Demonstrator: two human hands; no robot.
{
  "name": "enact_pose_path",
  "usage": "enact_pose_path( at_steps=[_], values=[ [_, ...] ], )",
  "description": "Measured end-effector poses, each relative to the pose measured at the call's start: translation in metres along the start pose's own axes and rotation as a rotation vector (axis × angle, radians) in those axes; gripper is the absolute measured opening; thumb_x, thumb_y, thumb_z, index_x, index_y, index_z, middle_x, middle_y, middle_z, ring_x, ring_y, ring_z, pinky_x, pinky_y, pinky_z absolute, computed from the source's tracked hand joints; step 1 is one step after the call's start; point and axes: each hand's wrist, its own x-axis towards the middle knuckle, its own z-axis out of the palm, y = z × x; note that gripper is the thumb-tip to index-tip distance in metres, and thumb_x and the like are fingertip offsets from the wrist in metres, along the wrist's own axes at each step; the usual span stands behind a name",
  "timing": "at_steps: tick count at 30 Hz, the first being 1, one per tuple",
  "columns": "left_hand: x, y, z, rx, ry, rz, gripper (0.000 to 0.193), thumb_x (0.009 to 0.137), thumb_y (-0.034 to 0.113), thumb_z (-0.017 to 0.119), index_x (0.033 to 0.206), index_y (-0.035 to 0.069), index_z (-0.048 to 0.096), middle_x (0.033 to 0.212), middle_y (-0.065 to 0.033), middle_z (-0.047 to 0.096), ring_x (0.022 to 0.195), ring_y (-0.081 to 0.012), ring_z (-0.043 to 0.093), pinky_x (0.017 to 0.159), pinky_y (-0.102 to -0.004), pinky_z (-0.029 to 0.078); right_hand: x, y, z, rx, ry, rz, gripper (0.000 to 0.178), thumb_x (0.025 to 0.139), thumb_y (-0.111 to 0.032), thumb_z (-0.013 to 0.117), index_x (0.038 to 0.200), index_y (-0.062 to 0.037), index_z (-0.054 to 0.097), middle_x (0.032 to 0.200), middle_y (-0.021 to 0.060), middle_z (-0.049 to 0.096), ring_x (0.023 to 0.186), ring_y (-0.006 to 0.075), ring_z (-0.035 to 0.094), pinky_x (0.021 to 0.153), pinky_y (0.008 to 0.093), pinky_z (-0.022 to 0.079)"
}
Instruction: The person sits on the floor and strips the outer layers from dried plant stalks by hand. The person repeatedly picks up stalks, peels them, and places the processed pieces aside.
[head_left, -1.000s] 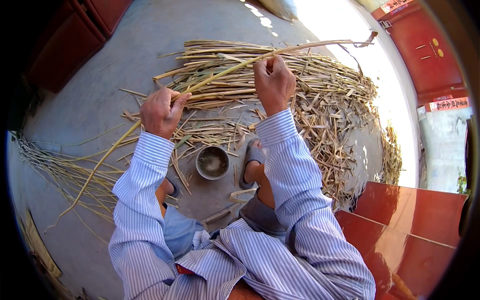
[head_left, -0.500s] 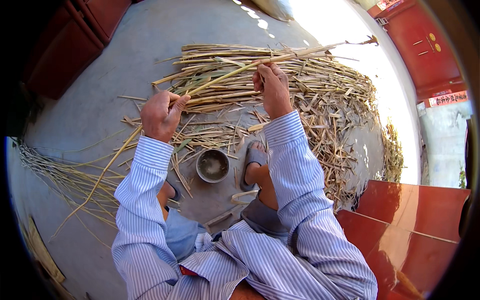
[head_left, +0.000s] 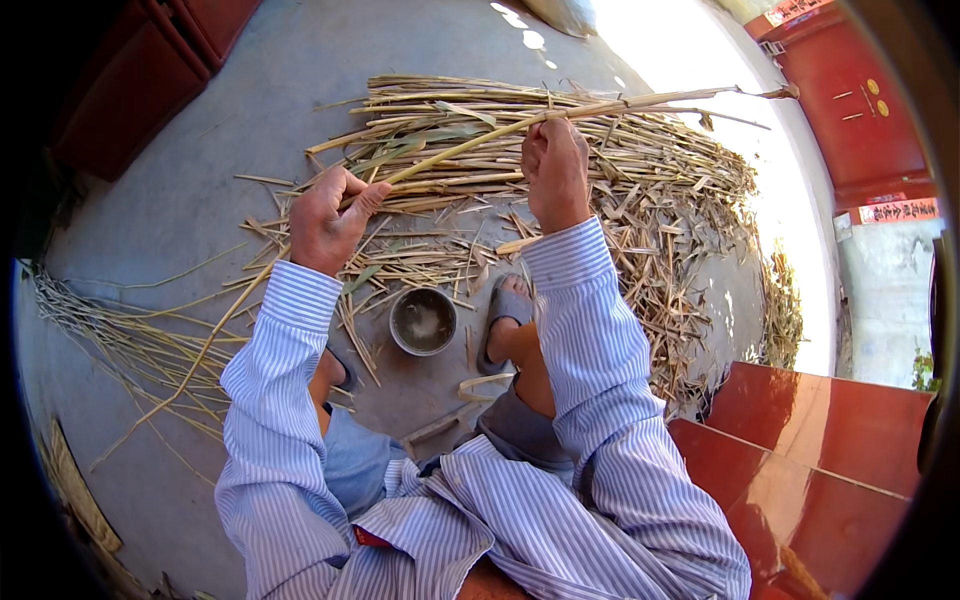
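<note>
A long pale yellow-green stalk [head_left: 470,140] was held slantwise above the ground, its thin tip up at the far right and its other end low at the left near the floor. The left hand [head_left: 328,218] gripped it lower down, the right hand [head_left: 556,172] higher up.

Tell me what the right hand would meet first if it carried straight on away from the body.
Most likely the heap of dry stalks just beyond the right hand, which grips a long stalk; depth is unclear.
</note>
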Motion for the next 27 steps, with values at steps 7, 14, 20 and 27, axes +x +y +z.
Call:
enact_pose_path(
  at_steps=[7, 14, 20, 27],
  values=[
    [0.007, -0.008, -0.007, -0.187, -0.175, -0.133, 0.041, 0.083, 0.037, 0.076, 0.070, 0.002, 0.058, 0.063, -0.0027, 0.054, 0.059, -0.0102, 0.044, 0.052, -0.0280, 0.038, -0.013, -0.003, 0.010, 0.644, -0.158, 0.199, 0.017, 0.088, -0.015, 0.042, 0.071, -0.0124, 0.045, 0.050, -0.0055, 0.025, 0.042, 0.0084, 0.021, 0.039, 0.0260, 0.020],
    [-0.002, 0.006, 0.005, -0.262, -0.173, -0.182, 0.041, 0.083, 0.037, 0.075, 0.070, 0.002, 0.059, 0.063, -0.0024, 0.055, 0.059, -0.0093, 0.044, 0.052, -0.0266, 0.038, -0.035, 0.011, 0.024, 0.738, -0.434, 0.551, 0.018, 0.089, -0.015, 0.041, 0.072, -0.0108, 0.046, 0.053, -0.0047, 0.029, 0.044, 0.0097, 0.026, 0.042, 0.0263, 0.025],
    [0.005, -0.007, -0.023, -0.056, -0.142, -0.108, 0.041, 0.082, 0.037, 0.076, 0.072, 0.001, 0.059, 0.062, -0.0037, 0.056, 0.058, -0.0092, 0.046, 0.052, -0.0272, 0.039, -0.025, -0.005, 0.002, -0.160, -0.398, 0.116, 0.028, 0.094, -0.015, 0.051, 0.116, 0.0003, 0.060, 0.113, 0.0107, 0.062, 0.099, 0.0171, 0.060, 0.086, 0.0285, 0.048],
    [0.001, -0.009, -0.033, -0.058, -0.128, -0.059, 0.041, 0.080, 0.035, 0.078, 0.069, 0.001, 0.059, 0.059, -0.0039, 0.054, 0.055, -0.0106, 0.045, 0.050, -0.0296, 0.038, 0.006, -0.003, -0.033, 0.363, -0.041, 0.075, 0.027, 0.100, -0.023, 0.053, 0.118, -0.0049, 0.059, 0.115, 0.0078, 0.066, 0.096, 0.0145, 0.062, 0.081, 0.0269, 0.050]
  ],
)
